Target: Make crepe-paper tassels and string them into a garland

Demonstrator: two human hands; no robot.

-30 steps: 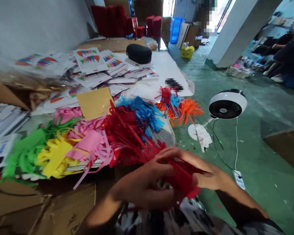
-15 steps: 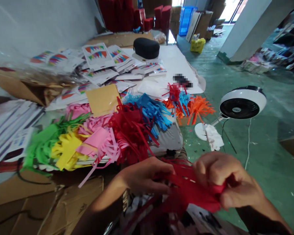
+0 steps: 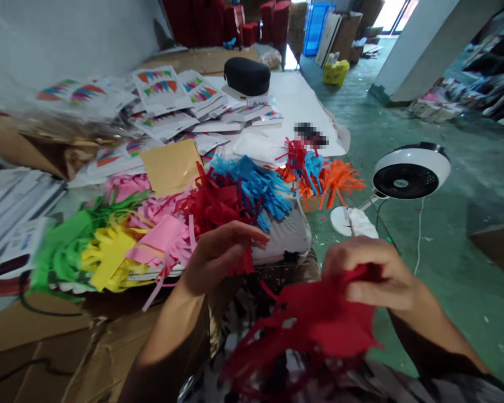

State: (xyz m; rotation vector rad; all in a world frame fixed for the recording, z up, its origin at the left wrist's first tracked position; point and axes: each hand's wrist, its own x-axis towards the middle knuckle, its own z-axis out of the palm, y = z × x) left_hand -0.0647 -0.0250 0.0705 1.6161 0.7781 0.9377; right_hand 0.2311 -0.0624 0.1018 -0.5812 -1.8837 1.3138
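Note:
My right hand (image 3: pixel 373 274) is closed on a bunch of red fringed paper (image 3: pixel 319 324) that hangs in front of my lap. My left hand (image 3: pixel 220 252) is raised at the edge of the red fringe pile (image 3: pixel 216 201) on the table, fingers curled, with a small red strip (image 3: pixel 243 263) under its fingertips. Beside the red pile lie blue fringe (image 3: pixel 256 184), pink fringe (image 3: pixel 163 235), yellow fringe (image 3: pixel 105 254) and green fringe (image 3: pixel 63 246).
Orange fringe (image 3: pixel 336 179) sits at the table's right corner. Printed cards (image 3: pixel 163 95) and a black case (image 3: pixel 247 75) lie further back. A white fan (image 3: pixel 409 173) stands on the green floor to the right. Cardboard (image 3: pixel 67 347) lies at the lower left.
My hands have separated. The left hand rose to the red pile on the table, while the right hand kept the red fringe bunch and lifted slightly.

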